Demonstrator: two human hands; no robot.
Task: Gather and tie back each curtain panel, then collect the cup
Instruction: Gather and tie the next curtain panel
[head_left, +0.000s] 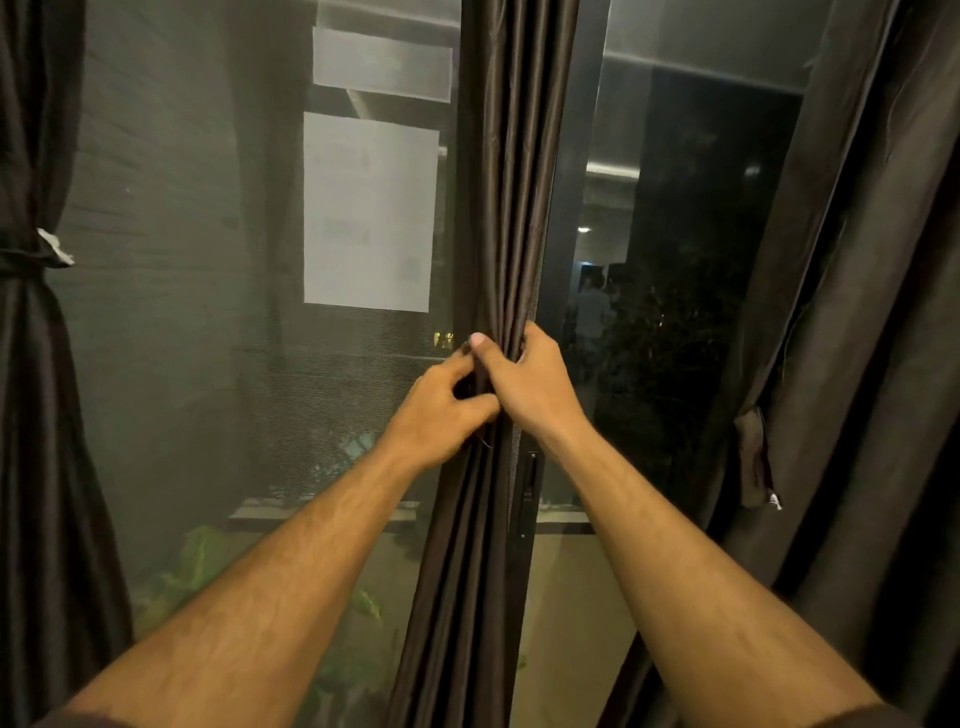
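Head view, facing a dark window (171, 312) at night.

Middle curtain panel (511, 182): dark brown, bunched into a narrow column of folds, hanging in front of the window frame (571, 208) between the two panes. Both hands are on it at about mid height.

Right hand (524, 376): wrapped around the bunched folds from the right side, fingers (532, 332) curled round the back edge, thumb across the front; clamped on the curtain.

Left hand (441, 410): just beside the right hand and touching it, on the left edge of the same bundle. Fingers are bent in and pinching at the fabric; whether they hold cloth alone or a tie as well, cannot tell.

Left curtain panel (31, 364): at the left edge of view, already gathered and cinched by a tie band (26, 257), with a small white tag (56, 247) at the band.

Right curtain panel (857, 312): hangs loose and wide at the right edge, not tied. A strip of the same fabric (753, 457) dangles from its inner edge.

Pale paper sheets (369, 213) are seen on the left pane. Green leaves (202, 561) show low down through the glass.

Cup: not in view.
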